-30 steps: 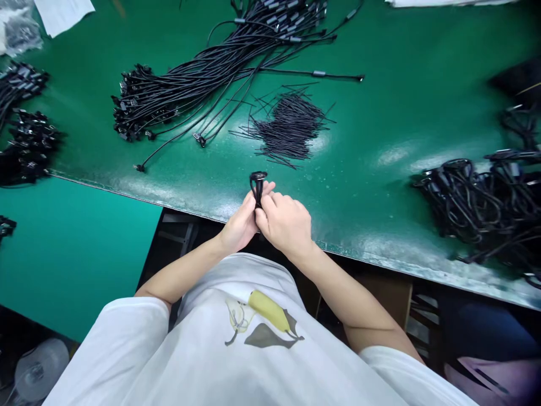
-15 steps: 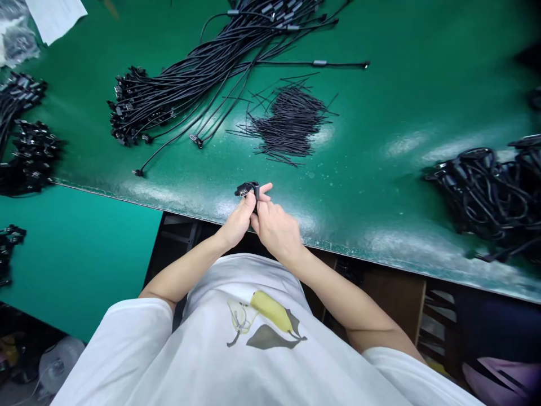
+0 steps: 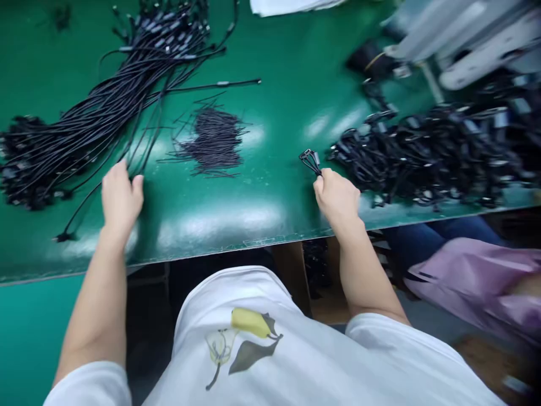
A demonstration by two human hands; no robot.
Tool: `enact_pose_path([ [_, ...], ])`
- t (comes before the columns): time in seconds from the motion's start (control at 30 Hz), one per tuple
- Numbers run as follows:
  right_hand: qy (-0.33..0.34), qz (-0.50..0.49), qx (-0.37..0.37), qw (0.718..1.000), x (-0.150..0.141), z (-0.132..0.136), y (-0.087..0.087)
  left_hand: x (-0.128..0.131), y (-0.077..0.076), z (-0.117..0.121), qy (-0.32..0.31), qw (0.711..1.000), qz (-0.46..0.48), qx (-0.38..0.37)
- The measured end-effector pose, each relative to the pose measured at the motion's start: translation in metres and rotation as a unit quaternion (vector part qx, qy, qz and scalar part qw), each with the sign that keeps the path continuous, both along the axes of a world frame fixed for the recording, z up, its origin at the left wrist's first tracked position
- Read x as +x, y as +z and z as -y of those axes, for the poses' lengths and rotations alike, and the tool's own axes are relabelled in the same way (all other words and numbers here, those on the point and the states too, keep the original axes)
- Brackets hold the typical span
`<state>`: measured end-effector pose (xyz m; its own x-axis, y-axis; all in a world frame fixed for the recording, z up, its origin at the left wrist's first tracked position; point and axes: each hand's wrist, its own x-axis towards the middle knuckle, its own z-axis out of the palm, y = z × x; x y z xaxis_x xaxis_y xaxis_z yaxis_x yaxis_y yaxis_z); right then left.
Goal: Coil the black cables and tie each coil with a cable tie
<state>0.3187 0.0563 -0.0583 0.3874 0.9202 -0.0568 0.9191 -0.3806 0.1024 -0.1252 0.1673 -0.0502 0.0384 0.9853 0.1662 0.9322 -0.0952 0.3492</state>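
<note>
The right hand [image 3: 337, 197] is closed on a small coiled cable [image 3: 311, 162], whose loops and a metal plug end stick out past the fingers, away from the body. The hand is just above the surface [image 3: 279, 121], near its front edge. The left hand [image 3: 122, 200] is well apart from it, back of the hand up, with the fingers together and the thumb slightly out to the side. Its fingertips are at the loose ends of some long cables [image 3: 105, 107]; blur hides whether it has hold of one, so I cannot tell.

Beyond the left hand, the long cables lie in a thick bundle that slants away from the body, with dark plugs massed to the left of the hand and grey sleeves at the far end. One cable end lies apart, left of the left hand and nearer the body. Between the hands and a little beyond them is a loose pile of thin black strips [image 3: 217, 138]. A single cable with a grey sleeve reaches out past the pile's far side.

Just right of the right hand, a long heap of coiled cables [image 3: 422, 152] stretches away to the right. Beyond it are pale, blurred objects [image 3: 469, 39]. A white sheet [image 3: 291, 4] lies at the far side. To the right, below the heap, part of another person in pink [image 3: 473, 276] shows.
</note>
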Motion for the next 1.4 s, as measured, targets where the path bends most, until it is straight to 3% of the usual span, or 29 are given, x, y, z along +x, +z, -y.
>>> enact_pose_path([
  [0.1,-0.024,0.047,-0.020,0.998,0.038,0.001,-0.004,-0.004,0.000,-0.021,0.022,0.993,-0.107,-0.051],
  [0.2,0.001,0.074,-0.020,0.997,0.047,0.001,-0.010,-0.002,0.002,-0.029,0.024,0.989,-0.129,-0.069],
  [0.27,-0.002,0.087,-0.013,0.996,0.044,0.002,-0.012,-0.001,0.004,-0.033,0.024,0.990,-0.085,-0.106],
  [0.4,-0.014,0.102,0.024,0.994,0.034,0.008,-0.003,-0.002,0.013,-0.045,0.039,0.981,0.098,-0.161],
  [0.47,0.022,0.088,0.091,0.992,0.028,0.005,0.006,-0.003,0.021,-0.050,0.031,0.972,0.175,-0.151],
  [0.53,0.093,0.039,0.155,0.983,0.015,-0.009,0.018,-0.004,0.031,-0.053,0.000,0.977,0.174,-0.126],
  [0.63,0.234,-0.078,0.154,0.957,-0.024,-0.051,0.037,-0.004,0.044,-0.056,-0.057,0.997,0.006,-0.059],
  [0.73,0.371,-0.189,0.106,0.903,-0.093,-0.109,0.047,-0.002,0.050,-0.055,-0.110,0.984,-0.130,-0.056],
  [0.8,0.441,-0.229,0.087,0.864,-0.146,-0.153,0.048,-0.001,0.052,-0.053,-0.150,0.975,-0.123,-0.105],
  [0.87,0.501,-0.213,0.073,0.836,-0.195,-0.198,0.044,0.000,0.054,-0.052,-0.171,0.972,-0.059,-0.151],
  [0.93,0.514,-0.161,0.025,0.842,-0.226,-0.245,0.040,-0.002,0.057,-0.052,-0.160,0.973,0.010,-0.163],
  [1.03,0.441,-0.106,-0.006,0.891,-0.235,-0.310,0.045,-0.008,0.058,-0.057,-0.097,0.985,0.057,-0.131],
  [1.13,0.398,-0.095,0.027,0.912,-0.220,-0.346,0.074,-0.013,0.055,-0.063,-0.068,0.986,0.109,-0.103],
  [1.2,0.397,-0.108,0.090,0.907,-0.214,-0.348,0.105,-0.013,0.056,-0.061,-0.084,0.966,0.220,-0.105],
  [1.23,0.402,-0.121,0.143,0.896,-0.213,-0.346,0.123,-0.013,0.060,-0.057,-0.088,0.945,0.295,-0.108],
  [1.33,0.409,-0.153,0.356,0.826,-0.211,-0.337,0.170,-0.019,0.085,-0.031,-0.070,0.858,0.499,-0.099],
  [1.4,0.401,-0.115,0.378,0.826,-0.204,-0.337,0.187,-0.031,0.107,-0.006,-0.045,0.814,0.575,-0.070],
])
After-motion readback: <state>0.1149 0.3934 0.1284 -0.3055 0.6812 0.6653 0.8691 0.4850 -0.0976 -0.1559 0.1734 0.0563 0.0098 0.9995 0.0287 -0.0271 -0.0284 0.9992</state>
